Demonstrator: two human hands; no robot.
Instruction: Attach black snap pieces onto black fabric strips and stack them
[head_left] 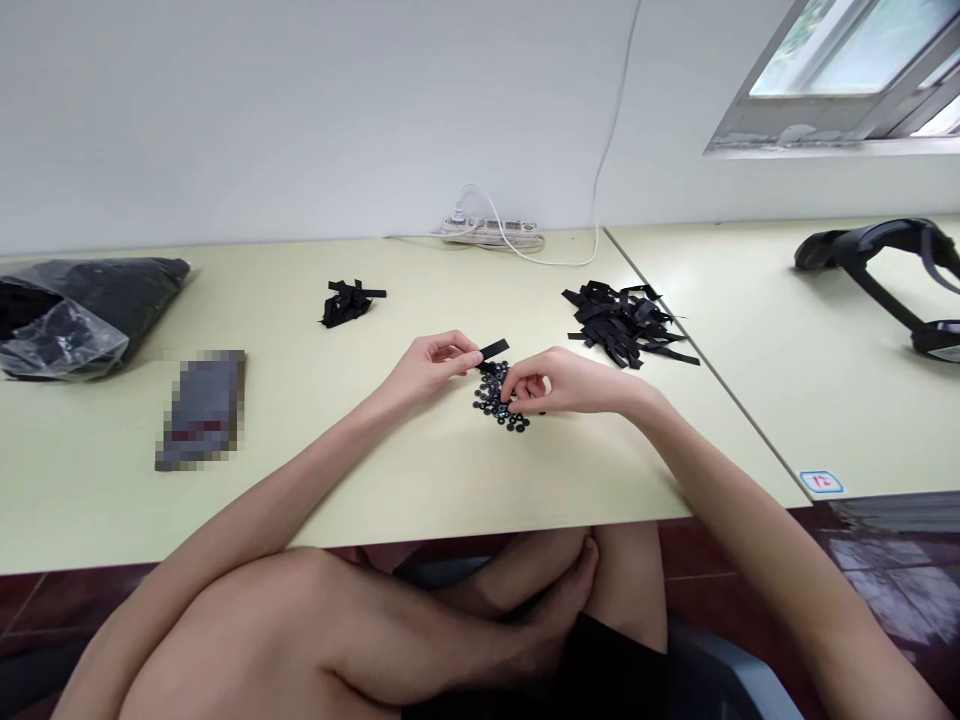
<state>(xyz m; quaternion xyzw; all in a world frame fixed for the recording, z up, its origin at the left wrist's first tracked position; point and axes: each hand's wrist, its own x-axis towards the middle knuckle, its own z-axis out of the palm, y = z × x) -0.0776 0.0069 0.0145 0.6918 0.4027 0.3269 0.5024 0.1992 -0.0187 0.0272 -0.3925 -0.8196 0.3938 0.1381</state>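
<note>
Both hands stood a little apart in the head view, over the pale table (420, 480). Between thumb and fingers, the left hand (444, 362) pinched a black strip (495, 349), its free end pointing right. Just beside it, the right hand (551, 385) had thumb and forefinger down among small round black pieces (489, 392) scattered in a loose cluster; whether they gripped one, I could not tell. Beyond the right hand lay a large heap of strips (626, 322); a smaller heap (349, 302) lay beyond the left forearm.
</note>
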